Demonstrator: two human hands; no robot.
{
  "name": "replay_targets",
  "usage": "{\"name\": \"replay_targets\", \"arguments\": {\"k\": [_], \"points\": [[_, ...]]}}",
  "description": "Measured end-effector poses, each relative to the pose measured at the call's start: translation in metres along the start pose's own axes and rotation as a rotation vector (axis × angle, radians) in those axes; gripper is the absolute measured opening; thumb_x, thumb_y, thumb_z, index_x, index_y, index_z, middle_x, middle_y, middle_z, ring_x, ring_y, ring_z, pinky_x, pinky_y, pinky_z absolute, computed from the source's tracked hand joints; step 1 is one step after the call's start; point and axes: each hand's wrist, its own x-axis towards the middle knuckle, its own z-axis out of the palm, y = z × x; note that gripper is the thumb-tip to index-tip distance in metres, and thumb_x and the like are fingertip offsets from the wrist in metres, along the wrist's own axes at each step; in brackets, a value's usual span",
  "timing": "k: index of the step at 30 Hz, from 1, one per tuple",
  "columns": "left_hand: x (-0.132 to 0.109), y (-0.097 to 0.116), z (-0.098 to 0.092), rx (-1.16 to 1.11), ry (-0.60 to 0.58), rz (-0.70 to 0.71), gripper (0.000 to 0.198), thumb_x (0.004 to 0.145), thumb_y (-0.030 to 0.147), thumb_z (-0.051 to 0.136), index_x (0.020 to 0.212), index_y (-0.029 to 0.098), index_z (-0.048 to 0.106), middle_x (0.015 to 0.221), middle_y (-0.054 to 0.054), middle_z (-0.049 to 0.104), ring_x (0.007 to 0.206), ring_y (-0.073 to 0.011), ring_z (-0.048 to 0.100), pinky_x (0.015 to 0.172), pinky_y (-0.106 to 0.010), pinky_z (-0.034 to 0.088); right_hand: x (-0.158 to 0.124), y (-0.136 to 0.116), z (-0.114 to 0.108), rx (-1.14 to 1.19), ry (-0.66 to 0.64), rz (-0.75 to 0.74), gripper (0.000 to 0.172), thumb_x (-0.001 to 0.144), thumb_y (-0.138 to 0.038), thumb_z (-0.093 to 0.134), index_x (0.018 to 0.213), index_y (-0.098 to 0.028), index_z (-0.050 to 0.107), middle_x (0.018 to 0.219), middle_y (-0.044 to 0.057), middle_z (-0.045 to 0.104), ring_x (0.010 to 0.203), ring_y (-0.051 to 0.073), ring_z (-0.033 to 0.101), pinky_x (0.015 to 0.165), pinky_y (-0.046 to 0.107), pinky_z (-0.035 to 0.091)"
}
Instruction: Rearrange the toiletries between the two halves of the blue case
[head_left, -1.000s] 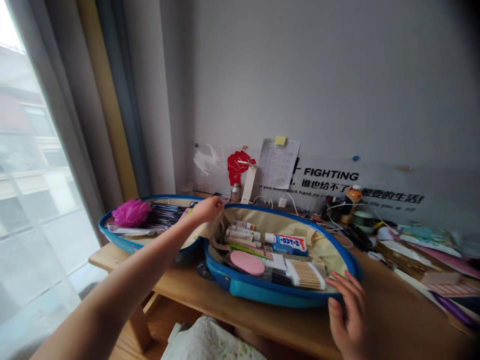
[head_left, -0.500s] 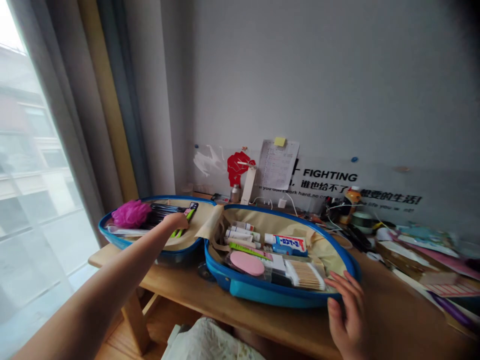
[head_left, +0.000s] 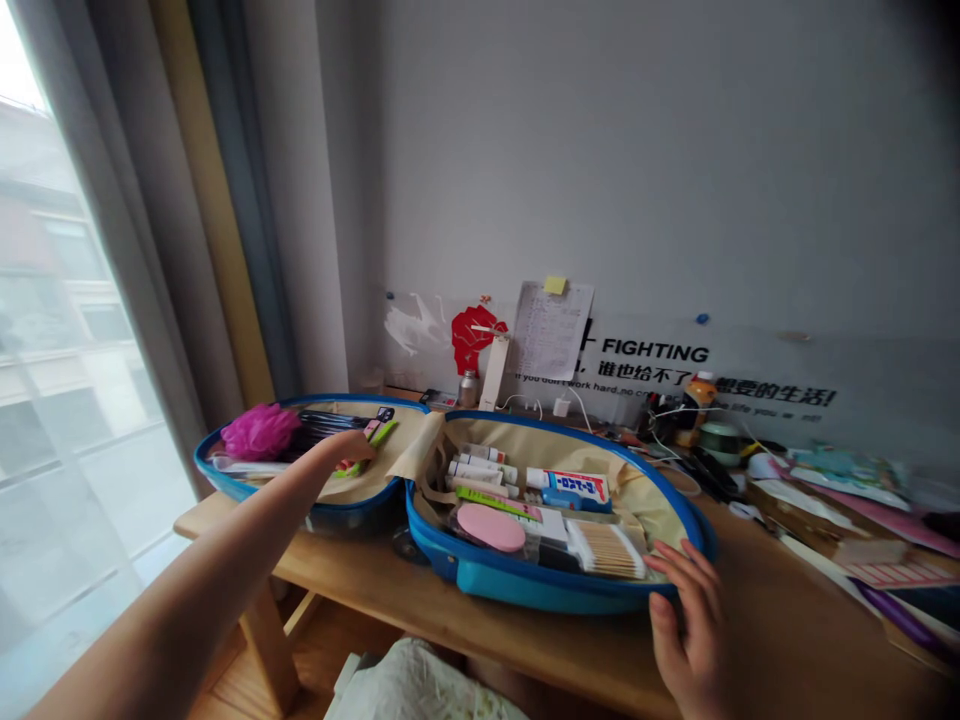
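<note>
A small blue suitcase [head_left: 525,597] lies opened out on the wooden table, its two halves side by side. Inside the left half, my left hand [head_left: 354,447] has its fingers curled down on a slim lime-green item [head_left: 385,434], whose kind I cannot make out. Beside that hand are dark, thin packaged items [head_left: 319,424] and a magenta bath puff [head_left: 261,432]. My right hand [head_left: 688,612] is open, fingertips resting at the near right rim of the other half. Close to it lies a pack of cotton swabs [head_left: 606,549].
The right half also holds a pink oval item [head_left: 491,527], a toothpaste box [head_left: 577,485] and several small tubes [head_left: 480,470]. Bottles [head_left: 697,405], cables and papers [head_left: 862,500] crowd the table's right side. A curtain [head_left: 180,200] hangs at left.
My left hand has shifted slightly down and left along the lime-green item, with its fingers still curled. My right hand stays at the rim. The view has moved slightly.
</note>
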Motion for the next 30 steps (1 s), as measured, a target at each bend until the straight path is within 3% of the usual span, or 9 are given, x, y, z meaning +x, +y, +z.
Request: {"name": "replay_targets", "arguments": {"k": [4,8,12,15,20,30], "points": [[-0.012,0.011,-0.023,0.041,0.049,0.079,0.035,0.096,0.041,0.06,0.12,0.015,0.061,0.117,-0.008,0.065,0.099,-0.02,0.065,0.085,-0.041,0.058,0.0,0.001,0.001,-0.007,-0.005,-0.007,0.031,0.1,-0.041,0.041,0.113,-0.021,0.06,0.116,0.013,0.064,0.127,0.032,0.052,0.1,0.053,0.045],[-0.04,0.048,-0.04,0.072,0.175,0.379,0.033,0.096,0.039,0.057,0.118,0.016,0.062,0.113,-0.009,0.067,0.102,-0.0219,0.064,0.09,-0.037,0.053,0.0,0.002,0.001,-0.018,0.002,-0.011,0.03,0.1,-0.041,0.04,0.113,-0.021,0.06,0.114,0.013,0.064,0.125,0.032,0.053,0.098,0.053,0.045],[-0.075,0.096,-0.024,0.105,0.129,0.727,0.032,0.087,0.037,0.064,0.115,0.021,0.065,0.106,-0.006,0.072,0.097,-0.0205,0.067,0.084,-0.026,0.05,0.001,0.0,0.0,-0.01,-0.006,-0.004,0.031,0.1,-0.041,0.041,0.112,-0.021,0.06,0.114,0.013,0.064,0.125,0.032,0.053,0.098,0.053,0.045],[-0.09,0.121,-0.002,0.145,0.055,0.867,0.032,0.08,0.036,0.068,0.109,0.021,0.068,0.104,-0.007,0.074,0.092,-0.0214,0.068,0.078,-0.026,0.05,0.002,-0.001,0.0,-0.008,0.002,-0.01,0.031,0.1,-0.041,0.04,0.112,-0.021,0.06,0.114,0.013,0.065,0.126,0.032,0.052,0.099,0.053,0.045],[-0.088,0.137,0.022,0.201,-0.014,0.93,0.028,0.077,0.031,0.068,0.102,0.019,0.07,0.104,-0.012,0.074,0.09,-0.0257,0.069,0.074,-0.032,0.051,0.001,-0.001,-0.001,-0.013,-0.006,-0.02,0.03,0.1,-0.04,0.041,0.113,-0.02,0.06,0.114,0.013,0.064,0.126,0.032,0.052,0.098,0.052,0.045],[-0.08,0.132,0.031,0.119,-0.022,0.966,0.019,0.074,0.024,0.074,0.094,0.025,0.071,0.098,-0.005,0.074,0.085,-0.0216,0.068,0.073,-0.029,0.051,0.001,0.0,0.0,0.008,0.004,0.005,0.03,0.099,-0.041,0.043,0.112,-0.021,0.061,0.115,0.013,0.065,0.127,0.033,0.052,0.099,0.053,0.045]]}}
